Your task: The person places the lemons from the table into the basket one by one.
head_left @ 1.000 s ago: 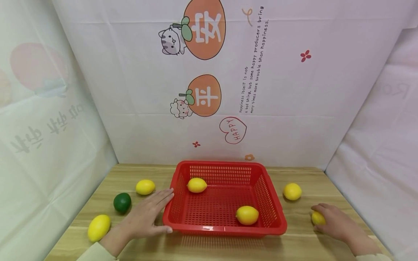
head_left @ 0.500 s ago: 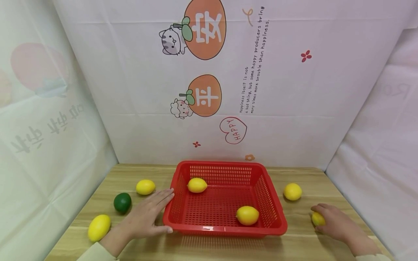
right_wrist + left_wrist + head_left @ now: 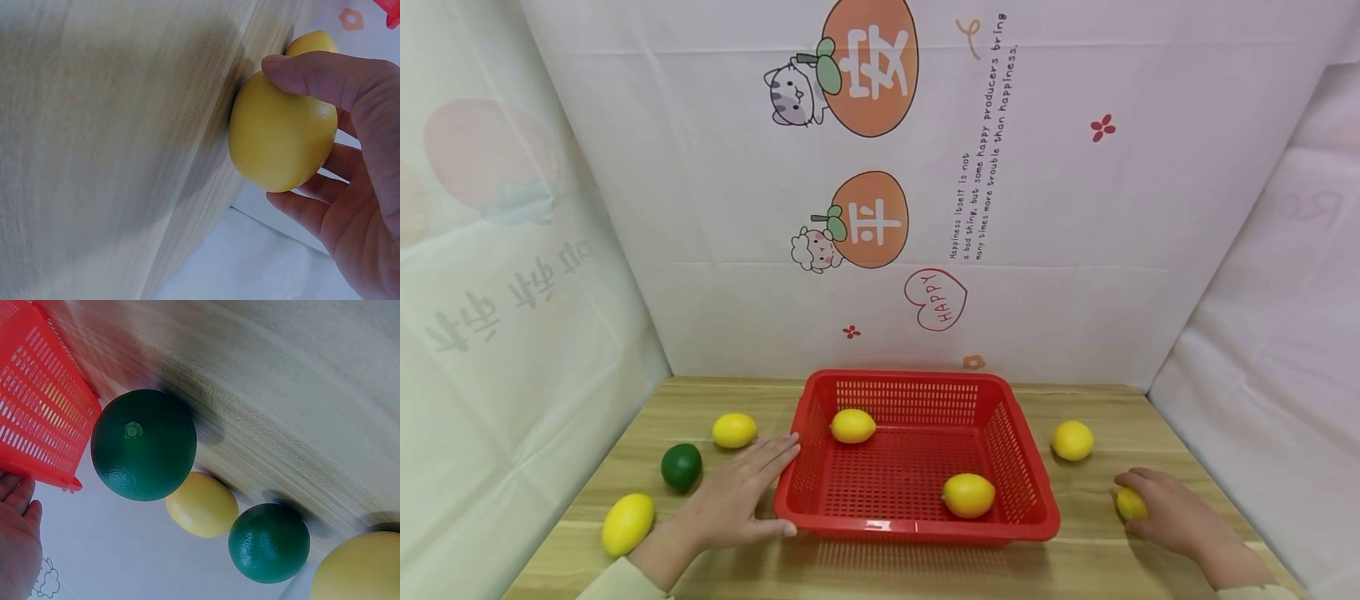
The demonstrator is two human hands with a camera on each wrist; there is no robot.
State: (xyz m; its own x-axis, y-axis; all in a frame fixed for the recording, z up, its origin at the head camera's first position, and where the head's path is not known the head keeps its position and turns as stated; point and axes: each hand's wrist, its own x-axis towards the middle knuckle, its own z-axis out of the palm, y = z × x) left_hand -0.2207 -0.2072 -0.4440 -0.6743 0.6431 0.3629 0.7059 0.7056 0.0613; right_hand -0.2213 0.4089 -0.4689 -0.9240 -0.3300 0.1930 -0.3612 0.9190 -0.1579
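Observation:
My left hand (image 3: 730, 498) rests with straight fingers on the left rim of a red plastic basket (image 3: 917, 529). Inside the basket lie two lemons, one at the back left (image 3: 853, 426) and one at the front right (image 3: 968, 496). At the right side of the table, my right hand (image 3: 1176, 512) grips a third lemon (image 3: 281, 134), thumb on one side and fingers on the other. It sits at or very close to the tabletop. In the left wrist view a dark green, lime-like fruit (image 3: 144, 445) is near my left hand, which hides it from the head view.
Left of the basket lie a lemon (image 3: 734, 430), another green fruit (image 3: 681, 466) and a nearer lemon (image 3: 628, 524). One more lemon (image 3: 1072, 440) lies between the basket and my right hand. White printed cloth (image 3: 1037, 317) walls the wooden table (image 3: 1097, 558) at the back and sides.

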